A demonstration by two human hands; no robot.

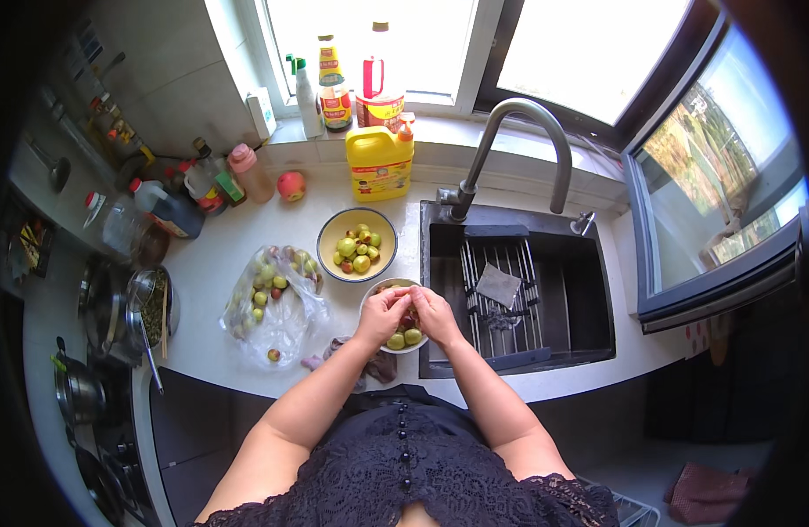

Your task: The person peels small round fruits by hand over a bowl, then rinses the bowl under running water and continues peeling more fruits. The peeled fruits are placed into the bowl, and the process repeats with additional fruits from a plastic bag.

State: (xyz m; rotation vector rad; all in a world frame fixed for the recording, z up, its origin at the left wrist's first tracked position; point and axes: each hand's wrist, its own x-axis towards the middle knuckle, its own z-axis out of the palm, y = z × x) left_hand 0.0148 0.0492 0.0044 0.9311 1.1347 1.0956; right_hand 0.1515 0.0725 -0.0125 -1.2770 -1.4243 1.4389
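My left hand point(382, 317) and my right hand point(434, 316) meet fingertip to fingertip above a white bowl point(404, 350). Their fingers are bent together around something small, mostly hidden; it may be a fruit. Green and reddish round fruits point(396, 340) fill the bowl beneath. Just behind it stands a cream enamel bowl with a dark rim point(330, 258), holding several similar fruits point(361, 263). Left of the bowls lies an open clear plastic bag point(299, 329) with more of these fruits point(266, 273) inside.
To the right is a dark sink point(585, 296) with a roll-up rack point(473, 277), a grey cloth point(498, 286) and a tall faucet point(556, 145). A yellow jug point(380, 161), a red apple point(291, 186) and bottles point(251, 172) stand behind. A dark cloth point(381, 366) lies at the counter's front.
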